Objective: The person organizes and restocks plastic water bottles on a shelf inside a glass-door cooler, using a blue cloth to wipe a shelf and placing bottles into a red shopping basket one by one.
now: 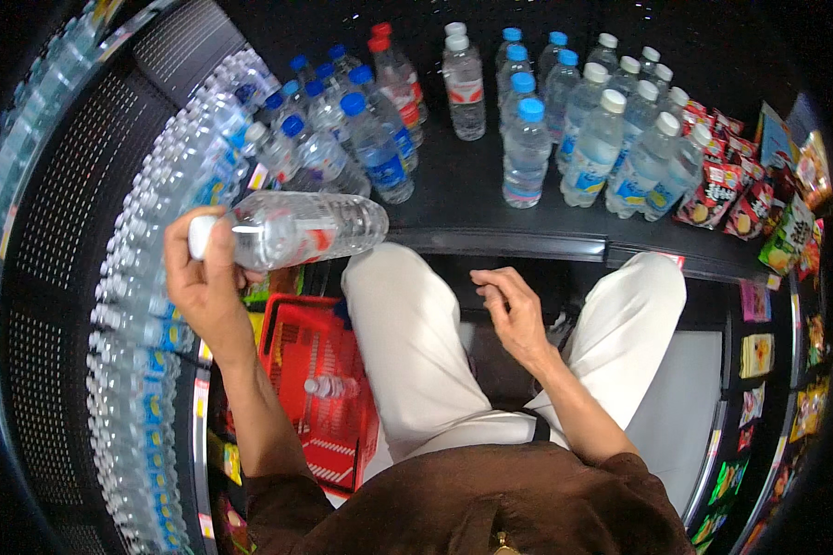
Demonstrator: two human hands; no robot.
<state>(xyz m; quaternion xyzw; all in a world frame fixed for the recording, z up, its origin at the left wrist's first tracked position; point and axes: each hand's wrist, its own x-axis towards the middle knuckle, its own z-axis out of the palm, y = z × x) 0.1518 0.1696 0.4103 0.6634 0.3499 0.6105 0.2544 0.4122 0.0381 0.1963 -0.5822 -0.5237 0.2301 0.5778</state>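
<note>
My left hand [205, 277] grips a clear plastic bottle [347, 223] by its white cap. The bottle lies nearly level, its base pointing right, over the front edge of the black shelf [458, 208]. My right hand [514, 309] holds nothing; its fingers are loosely bent, between my knees and below the shelf's front rail. Upright on the shelf stand bottles with blue caps [382, 156], clear bottles with a red label and white cap [464, 90], light-blue-capped bottles [527, 156] and white-capped bottles [597, 152]. Red-capped bottles [399, 80] stand further back.
A red plastic shopping basket [319, 430] with a small clear bottle [331, 387] inside stands left of my legs. Dense rows of water bottles [146, 416] line the left shelving. Red snack bags [711, 194] lie at the shelf's right end, and more packets [756, 355] fill the right racks.
</note>
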